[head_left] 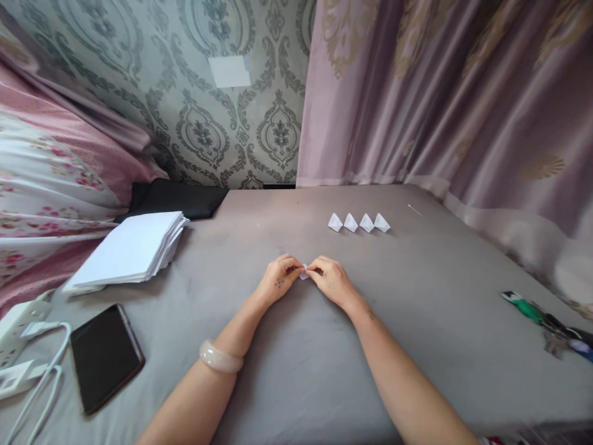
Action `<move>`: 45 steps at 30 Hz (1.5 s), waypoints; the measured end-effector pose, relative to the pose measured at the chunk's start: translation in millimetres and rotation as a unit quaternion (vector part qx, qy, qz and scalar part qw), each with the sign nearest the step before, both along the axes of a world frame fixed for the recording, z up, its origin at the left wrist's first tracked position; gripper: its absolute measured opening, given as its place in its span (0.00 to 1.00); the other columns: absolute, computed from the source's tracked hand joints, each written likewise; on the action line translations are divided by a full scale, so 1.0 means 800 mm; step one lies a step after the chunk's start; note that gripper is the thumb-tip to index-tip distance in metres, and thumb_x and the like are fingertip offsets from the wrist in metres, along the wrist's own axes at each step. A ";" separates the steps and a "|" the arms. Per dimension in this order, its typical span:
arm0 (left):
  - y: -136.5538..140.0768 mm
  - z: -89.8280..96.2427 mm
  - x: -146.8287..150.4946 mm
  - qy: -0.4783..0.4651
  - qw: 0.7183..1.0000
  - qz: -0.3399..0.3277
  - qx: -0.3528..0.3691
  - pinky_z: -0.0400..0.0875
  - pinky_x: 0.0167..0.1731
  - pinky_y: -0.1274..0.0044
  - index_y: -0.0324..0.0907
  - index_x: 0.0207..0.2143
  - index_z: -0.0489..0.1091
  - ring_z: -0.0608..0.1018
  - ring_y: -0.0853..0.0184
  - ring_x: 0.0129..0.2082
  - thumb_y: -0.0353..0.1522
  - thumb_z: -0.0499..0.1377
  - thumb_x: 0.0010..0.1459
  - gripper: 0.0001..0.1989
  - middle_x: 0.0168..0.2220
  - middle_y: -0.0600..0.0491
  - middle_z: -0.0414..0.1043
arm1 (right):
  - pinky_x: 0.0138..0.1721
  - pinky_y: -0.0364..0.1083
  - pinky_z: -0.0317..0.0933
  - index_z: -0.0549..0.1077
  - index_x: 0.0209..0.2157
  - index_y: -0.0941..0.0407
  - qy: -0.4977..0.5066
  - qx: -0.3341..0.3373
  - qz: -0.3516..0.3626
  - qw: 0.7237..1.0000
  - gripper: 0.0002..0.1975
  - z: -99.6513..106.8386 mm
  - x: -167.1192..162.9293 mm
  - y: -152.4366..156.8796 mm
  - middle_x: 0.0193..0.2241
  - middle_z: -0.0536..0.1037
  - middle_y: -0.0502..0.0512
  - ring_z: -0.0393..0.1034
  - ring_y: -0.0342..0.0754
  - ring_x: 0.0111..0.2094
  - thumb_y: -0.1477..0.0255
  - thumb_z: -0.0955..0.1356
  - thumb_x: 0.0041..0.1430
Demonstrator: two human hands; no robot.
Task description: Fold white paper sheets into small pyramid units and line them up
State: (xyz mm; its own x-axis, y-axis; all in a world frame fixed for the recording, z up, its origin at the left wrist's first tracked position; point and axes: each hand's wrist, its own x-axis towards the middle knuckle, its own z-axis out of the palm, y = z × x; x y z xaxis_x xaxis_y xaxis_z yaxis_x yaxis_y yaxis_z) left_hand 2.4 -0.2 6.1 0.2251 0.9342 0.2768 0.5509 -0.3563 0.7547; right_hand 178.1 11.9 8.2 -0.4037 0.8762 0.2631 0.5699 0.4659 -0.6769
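Note:
Between my fingertips is a small folded piece of white paper (303, 275), mostly covered by the fingers. My left hand (281, 277) pinches its left side, and a pale bangle (221, 358) circles that forearm. On the opposite side my right hand (330, 278) pinches the same paper, with thumb and forefinger closed. Both hands are low over the grey cloth surface (301, 383). Beyond them, to the right, several small folded white paper shapes (367, 223) with pointed tops stand in a row.
At left lies a stack of white paper (125, 247), with a black folded item (178, 199) behind it. Nearer are a phone (106, 358), a power strip (18, 327) and a white cable (58, 355). Keys with a green tag (528, 309) lie far right. Curtains (393, 93) hang behind.

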 end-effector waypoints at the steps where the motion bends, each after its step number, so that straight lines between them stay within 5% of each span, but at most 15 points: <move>1: 0.000 0.000 -0.001 -0.004 1.000 -0.003 -0.001 0.65 0.32 0.79 0.40 0.31 0.74 0.72 0.70 0.29 0.33 0.57 0.58 0.08 0.30 0.52 0.71 | 0.33 0.42 0.57 0.75 0.28 0.55 0.005 -0.004 0.000 1.000 0.05 0.001 0.001 0.000 0.30 0.74 0.52 0.67 0.43 0.31 0.74 0.67 0.56; 17: 0.001 -0.005 -0.014 -0.066 0.993 0.044 -0.085 0.68 0.30 0.78 0.40 0.31 0.74 0.74 0.67 0.29 0.36 0.57 0.54 0.10 0.29 0.52 0.75 | 0.29 0.41 0.59 0.71 0.28 0.56 0.050 -0.136 -0.052 0.988 0.04 0.004 0.013 0.002 0.25 0.76 0.50 0.69 0.43 0.26 0.73 0.65 0.49; 24: 0.005 -0.013 -0.023 -0.121 0.988 0.068 -0.064 0.65 0.28 0.81 0.39 0.33 0.68 0.70 0.71 0.28 0.27 0.53 0.49 0.08 0.28 0.55 0.69 | 0.28 0.40 0.57 0.67 0.30 0.55 0.083 -0.176 -0.051 0.979 0.07 0.000 0.013 0.005 0.25 0.72 0.47 0.66 0.42 0.26 0.76 0.63 0.44; 28: 0.005 -0.014 -0.024 -0.075 0.993 0.055 -0.070 0.63 0.28 0.81 0.39 0.31 0.71 0.69 0.72 0.27 0.24 0.50 0.48 0.11 0.26 0.56 0.68 | 0.26 0.39 0.55 0.67 0.27 0.55 0.104 -0.192 -0.055 0.974 0.05 0.000 0.014 0.006 0.22 0.69 0.46 0.63 0.41 0.24 0.76 0.62 0.44; 33: -0.002 0.000 -0.018 0.005 0.997 0.055 -0.047 0.64 0.30 0.79 0.41 0.32 0.77 0.70 0.72 0.27 0.24 0.48 0.51 0.17 0.31 0.52 0.69 | 0.26 0.40 0.55 0.71 0.28 0.55 0.100 -0.200 -0.052 0.973 0.08 0.000 0.011 0.008 0.21 0.70 0.46 0.63 0.42 0.24 0.75 0.61 0.47; 40: -0.004 -0.001 -0.014 0.057 0.997 0.056 -0.009 0.66 0.32 0.78 0.41 0.34 0.77 0.71 0.71 0.27 0.23 0.49 0.51 0.17 0.32 0.51 0.69 | 0.34 0.44 0.61 0.78 0.38 0.54 0.029 -0.156 -0.060 0.985 0.16 0.002 0.011 0.007 0.36 0.76 0.55 0.67 0.43 0.28 0.76 0.62 0.50; 45: -0.004 -0.002 -0.009 0.088 0.993 0.079 0.006 0.64 0.31 0.77 0.40 0.29 0.75 0.71 0.69 0.27 0.28 0.52 0.53 0.11 0.30 0.51 0.70 | 0.36 0.44 0.60 0.79 0.32 0.55 -0.004 -0.103 -0.090 0.991 0.12 0.007 0.001 0.002 0.33 0.77 0.56 0.69 0.46 0.31 0.74 0.63 0.52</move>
State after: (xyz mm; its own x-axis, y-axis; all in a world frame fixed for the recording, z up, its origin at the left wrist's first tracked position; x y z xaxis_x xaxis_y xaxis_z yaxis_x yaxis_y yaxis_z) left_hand -4.9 -3.5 4.5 0.1228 0.9584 0.2576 0.7241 -0.2640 0.6372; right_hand 178.6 13.4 13.9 -0.2373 0.9690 0.0687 0.6377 0.2087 -0.7415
